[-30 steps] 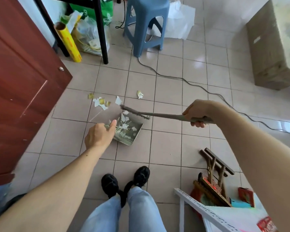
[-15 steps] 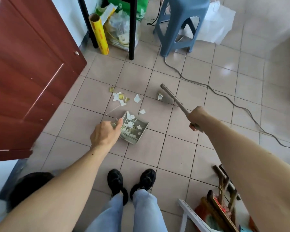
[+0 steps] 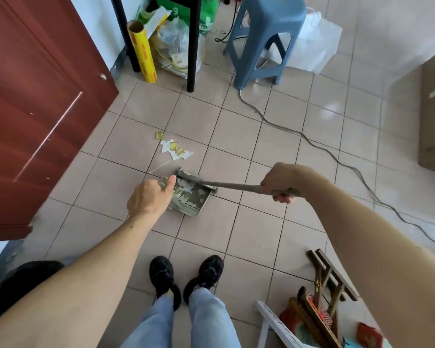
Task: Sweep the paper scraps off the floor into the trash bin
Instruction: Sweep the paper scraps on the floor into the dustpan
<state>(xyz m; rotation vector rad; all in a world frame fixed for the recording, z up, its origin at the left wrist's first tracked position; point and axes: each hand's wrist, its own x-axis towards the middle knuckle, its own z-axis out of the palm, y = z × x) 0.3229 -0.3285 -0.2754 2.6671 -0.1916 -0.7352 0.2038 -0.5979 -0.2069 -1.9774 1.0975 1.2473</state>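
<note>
Grey dustpan [image 3: 190,197] at frame centre is steadied by the left hand [image 3: 150,197] gripping its handle, while the right hand [image 3: 279,183] clasps the brush [image 3: 196,180] laid across its mouth, evidently to trap collected scraps [image 3: 175,149].

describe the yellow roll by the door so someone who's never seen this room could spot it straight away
Start at the red-brown door on the left and follow its edge to the black table legs. The yellow roll stands upright on the floor tiles there, beside a clear plastic bag. Nothing else nearby is a bright yellow tube with an open cardboard core on top.
</note>
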